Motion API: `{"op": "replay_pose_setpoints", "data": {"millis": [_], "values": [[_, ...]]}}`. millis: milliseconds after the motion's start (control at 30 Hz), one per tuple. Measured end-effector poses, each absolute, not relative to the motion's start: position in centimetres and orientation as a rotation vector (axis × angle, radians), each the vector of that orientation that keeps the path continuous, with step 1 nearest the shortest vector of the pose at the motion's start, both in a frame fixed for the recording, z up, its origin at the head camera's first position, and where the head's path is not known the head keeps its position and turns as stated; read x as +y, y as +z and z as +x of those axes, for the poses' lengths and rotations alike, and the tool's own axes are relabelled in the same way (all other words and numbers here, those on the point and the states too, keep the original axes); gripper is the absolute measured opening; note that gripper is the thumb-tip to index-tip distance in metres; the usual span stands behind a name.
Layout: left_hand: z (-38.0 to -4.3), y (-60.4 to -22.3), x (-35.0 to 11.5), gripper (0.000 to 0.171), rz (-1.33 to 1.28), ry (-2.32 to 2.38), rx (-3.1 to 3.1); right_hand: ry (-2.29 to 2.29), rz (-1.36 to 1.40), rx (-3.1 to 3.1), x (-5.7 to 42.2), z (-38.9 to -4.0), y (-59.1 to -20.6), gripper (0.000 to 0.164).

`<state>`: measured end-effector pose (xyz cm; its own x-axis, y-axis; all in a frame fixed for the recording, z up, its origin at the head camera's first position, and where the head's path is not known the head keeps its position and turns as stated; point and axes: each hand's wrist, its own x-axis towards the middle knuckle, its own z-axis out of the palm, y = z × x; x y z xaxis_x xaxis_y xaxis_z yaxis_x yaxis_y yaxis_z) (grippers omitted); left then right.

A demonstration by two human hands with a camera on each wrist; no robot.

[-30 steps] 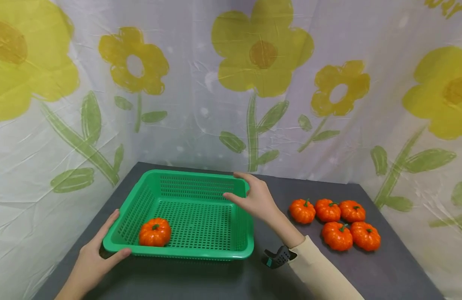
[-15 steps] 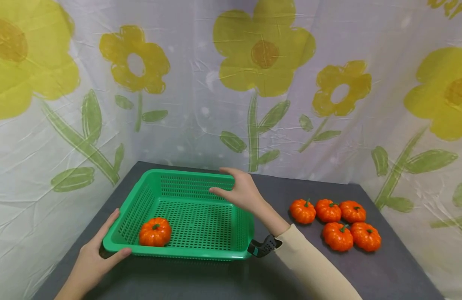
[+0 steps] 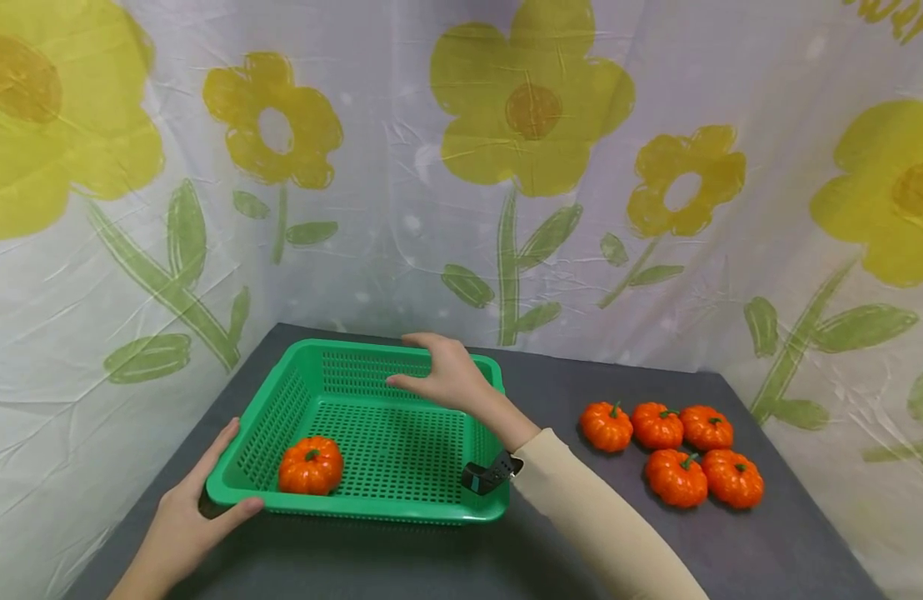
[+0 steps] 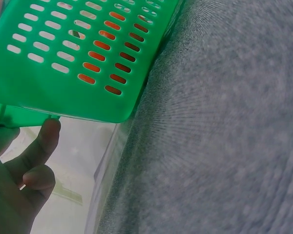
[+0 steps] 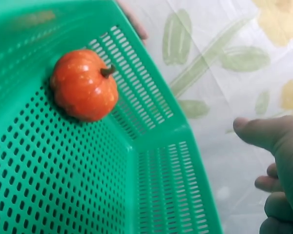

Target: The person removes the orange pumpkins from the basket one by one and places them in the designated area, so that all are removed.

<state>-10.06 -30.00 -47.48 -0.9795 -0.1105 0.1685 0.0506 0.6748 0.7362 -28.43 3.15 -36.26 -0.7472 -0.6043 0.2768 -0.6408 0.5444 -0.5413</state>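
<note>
A green perforated plastic basket (image 3: 401,504) stands on the dark table, with a small orange pumpkin (image 3: 311,466) in its front left part. My left hand (image 3: 178,521) holds the basket's front left corner, thumb at the front rim and fingers along the left side. From the left wrist, bent fingers (image 4: 41,151) touch the rim from below, and orange shows through the wall's slots. Above the back right part of the basket hovers my right hand (image 3: 448,373), thumb and fingers spread apart, holding nothing. The right wrist view also has the pumpkin (image 5: 85,85) with its dark green stem.
Several more orange pumpkins (image 3: 675,477) sit in a cluster on the table (image 3: 574,533), right of the basket. A white curtain (image 3: 379,275) painted with yellow flowers hangs behind the table and at both sides.
My right hand has moved left, from the basket's right rim to over its inside. The left hand stays at the corner, and the pumpkin in the basket has not moved.
</note>
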Motion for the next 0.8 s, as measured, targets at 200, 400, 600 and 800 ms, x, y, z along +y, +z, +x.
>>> {"op": "replay_pose_setpoints", "data": {"millis": [200, 400, 600, 800], "values": [[-10.1, -47.4, -30.0, 0.105, 0.058, -1.192, -2.708, 1.013, 1.170, -2.696, 2.0, -29.1, -36.7, 0.069], [-10.1, -47.3, -30.0, 0.105, 0.040, -1.181, -2.690, 1.053, 1.205, -2.674, 0.6, -29.5, -37.2, 0.069], [-10.2, -47.2, -30.1, 0.105, 0.036, -1.180, -2.695, 1.195, 1.237, -2.709, -0.6, -29.6, -37.9, 0.070], [-10.0, -47.2, -30.2, 0.107, 0.068, -1.199, -2.725, 1.155, 1.354, -2.768, -1.4, -29.6, -38.9, 0.073]]}}
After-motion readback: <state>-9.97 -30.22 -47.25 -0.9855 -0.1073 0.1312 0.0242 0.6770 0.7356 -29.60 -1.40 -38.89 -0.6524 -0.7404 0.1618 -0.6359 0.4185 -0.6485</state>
